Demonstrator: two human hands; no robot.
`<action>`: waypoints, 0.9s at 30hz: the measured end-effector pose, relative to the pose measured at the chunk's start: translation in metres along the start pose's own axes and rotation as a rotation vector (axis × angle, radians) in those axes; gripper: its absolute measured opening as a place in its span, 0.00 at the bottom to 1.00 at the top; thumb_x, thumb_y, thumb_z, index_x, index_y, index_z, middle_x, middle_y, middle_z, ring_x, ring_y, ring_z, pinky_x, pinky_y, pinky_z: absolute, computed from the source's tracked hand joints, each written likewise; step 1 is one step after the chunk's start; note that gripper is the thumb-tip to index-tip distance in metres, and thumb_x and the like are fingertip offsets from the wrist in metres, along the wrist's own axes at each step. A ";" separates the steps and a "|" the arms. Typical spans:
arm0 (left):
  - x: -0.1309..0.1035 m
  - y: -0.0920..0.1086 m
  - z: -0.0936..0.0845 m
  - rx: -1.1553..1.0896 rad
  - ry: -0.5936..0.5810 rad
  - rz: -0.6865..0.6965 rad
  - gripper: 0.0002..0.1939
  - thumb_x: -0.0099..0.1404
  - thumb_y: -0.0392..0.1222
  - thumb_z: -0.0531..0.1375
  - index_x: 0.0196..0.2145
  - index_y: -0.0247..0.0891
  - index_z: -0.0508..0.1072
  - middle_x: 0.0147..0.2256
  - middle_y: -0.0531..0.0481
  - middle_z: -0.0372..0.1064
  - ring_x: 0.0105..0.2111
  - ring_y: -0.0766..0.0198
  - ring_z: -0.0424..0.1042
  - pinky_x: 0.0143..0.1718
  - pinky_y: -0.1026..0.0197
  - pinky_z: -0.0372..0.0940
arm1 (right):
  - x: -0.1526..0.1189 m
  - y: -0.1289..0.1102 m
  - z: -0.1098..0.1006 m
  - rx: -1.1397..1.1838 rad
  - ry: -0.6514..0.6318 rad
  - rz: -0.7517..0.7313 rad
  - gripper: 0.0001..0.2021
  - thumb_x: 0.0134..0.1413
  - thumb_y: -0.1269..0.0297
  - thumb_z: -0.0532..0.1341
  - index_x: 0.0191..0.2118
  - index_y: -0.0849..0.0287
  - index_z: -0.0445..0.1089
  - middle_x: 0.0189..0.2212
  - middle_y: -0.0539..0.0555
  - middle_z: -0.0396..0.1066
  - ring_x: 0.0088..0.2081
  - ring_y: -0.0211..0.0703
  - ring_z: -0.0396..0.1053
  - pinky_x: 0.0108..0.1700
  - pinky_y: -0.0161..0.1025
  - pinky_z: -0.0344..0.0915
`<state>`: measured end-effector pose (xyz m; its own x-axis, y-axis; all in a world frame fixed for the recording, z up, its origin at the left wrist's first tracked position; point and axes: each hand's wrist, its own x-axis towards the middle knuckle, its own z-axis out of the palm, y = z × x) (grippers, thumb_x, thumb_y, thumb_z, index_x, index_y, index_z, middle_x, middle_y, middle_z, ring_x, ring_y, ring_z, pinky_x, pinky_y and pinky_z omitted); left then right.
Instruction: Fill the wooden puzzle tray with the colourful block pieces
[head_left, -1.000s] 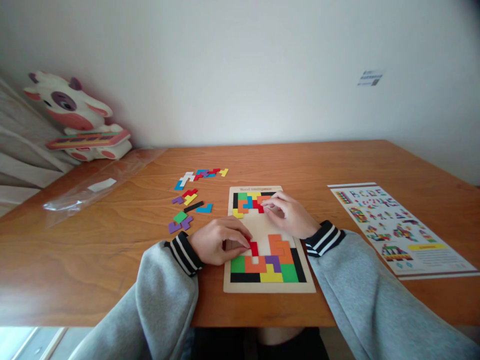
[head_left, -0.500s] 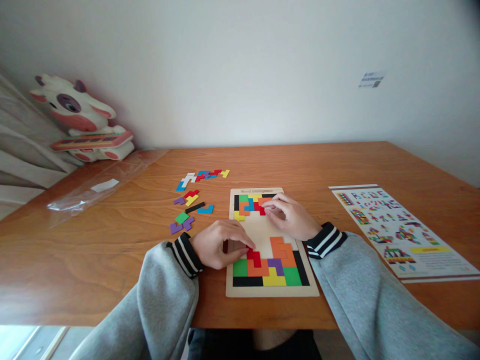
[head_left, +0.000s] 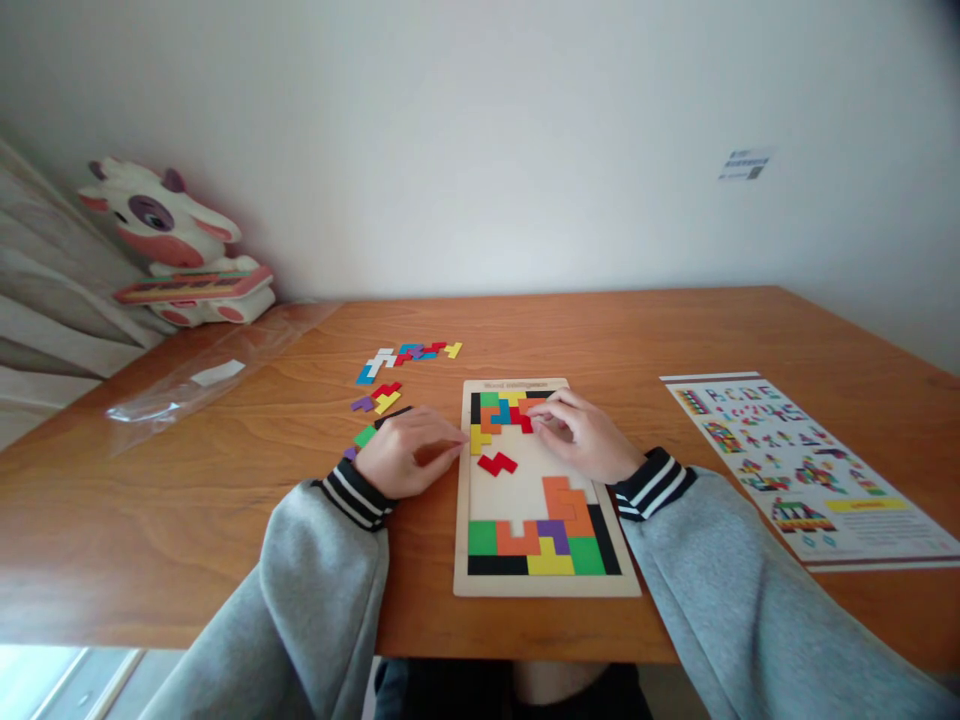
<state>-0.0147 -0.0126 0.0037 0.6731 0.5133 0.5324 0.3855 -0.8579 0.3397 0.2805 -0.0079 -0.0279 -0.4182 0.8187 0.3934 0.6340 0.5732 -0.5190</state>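
A pale wooden puzzle board (head_left: 462, 500) lies in front of me, with coloured pieces along its top and bottom ends. One red piece (head_left: 497, 464) rests loose and slanted on the bare middle. Just off the board's left edge is my left hand (head_left: 411, 450), thumb and fingertips apart, nothing visible between them. My right hand (head_left: 585, 433) hovers over the upper right of the board, its bent fingertips beside a red piece (head_left: 520, 418) and covering part of the top rows; whether it grips anything is hidden.
Loose pieces (head_left: 386, 400) lie left of the board, some partly behind my left hand. A printed pattern sheet (head_left: 810, 460) is at the right. Clear plastic wrap (head_left: 180, 390) and a cow toy with a keyboard (head_left: 195, 285) are at the back left.
My left hand has moved left and up, off the board, and let go of the red piece. That piece now lies higher, away from the orange piece. My right hand has barely moved.
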 end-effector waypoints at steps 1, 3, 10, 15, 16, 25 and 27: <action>0.000 0.001 0.003 -0.022 -0.021 0.014 0.10 0.67 0.34 0.59 0.44 0.38 0.78 0.36 0.46 0.79 0.35 0.62 0.76 0.41 0.58 0.72 | 0.000 0.000 0.000 0.001 0.000 -0.002 0.07 0.64 0.64 0.58 0.43 0.55 0.73 0.40 0.55 0.71 0.37 0.42 0.72 0.40 0.42 0.71; 0.001 0.007 0.010 -0.057 -0.068 0.044 0.12 0.68 0.34 0.59 0.47 0.38 0.77 0.39 0.45 0.79 0.38 0.61 0.77 0.44 0.57 0.72 | 0.000 0.000 0.000 0.004 0.007 -0.012 0.07 0.64 0.64 0.58 0.44 0.55 0.73 0.40 0.55 0.71 0.38 0.43 0.72 0.41 0.42 0.71; 0.007 0.028 0.020 0.015 -0.149 0.179 0.18 0.69 0.36 0.58 0.55 0.39 0.73 0.49 0.43 0.77 0.45 0.58 0.75 0.49 0.53 0.72 | 0.001 -0.001 0.000 0.019 0.011 -0.030 0.08 0.64 0.66 0.58 0.45 0.54 0.73 0.40 0.55 0.71 0.40 0.44 0.72 0.44 0.44 0.71; 0.005 0.028 0.018 -0.025 -0.202 0.146 0.17 0.68 0.36 0.58 0.54 0.36 0.74 0.45 0.42 0.78 0.46 0.56 0.76 0.49 0.53 0.73 | 0.001 -0.001 0.000 0.010 -0.001 -0.025 0.07 0.64 0.66 0.58 0.44 0.54 0.73 0.40 0.54 0.71 0.40 0.43 0.73 0.44 0.43 0.71; 0.005 0.028 0.017 -0.036 -0.203 0.130 0.17 0.68 0.36 0.58 0.53 0.36 0.74 0.44 0.42 0.78 0.46 0.56 0.76 0.49 0.53 0.73 | 0.001 -0.001 0.000 0.009 -0.002 -0.025 0.07 0.64 0.66 0.58 0.44 0.54 0.73 0.40 0.54 0.71 0.40 0.43 0.73 0.44 0.43 0.71; 0.007 0.033 0.031 -0.131 -0.100 0.064 0.09 0.68 0.43 0.63 0.43 0.37 0.78 0.38 0.46 0.79 0.38 0.62 0.76 0.43 0.60 0.72 | 0.001 0.001 0.001 0.007 -0.015 -0.015 0.08 0.64 0.65 0.58 0.44 0.55 0.73 0.41 0.56 0.71 0.40 0.43 0.72 0.41 0.42 0.71; 0.007 0.034 0.034 -0.135 -0.082 0.021 0.08 0.68 0.42 0.63 0.42 0.37 0.78 0.39 0.46 0.79 0.38 0.62 0.76 0.44 0.60 0.71 | 0.001 0.000 0.000 0.006 -0.012 -0.016 0.07 0.64 0.65 0.58 0.44 0.55 0.73 0.41 0.55 0.71 0.40 0.43 0.72 0.41 0.42 0.71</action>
<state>0.0247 -0.0392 -0.0074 0.7314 0.4872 0.4772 0.2861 -0.8544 0.4337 0.2801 -0.0073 -0.0280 -0.4359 0.8100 0.3922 0.6233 0.5861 -0.5177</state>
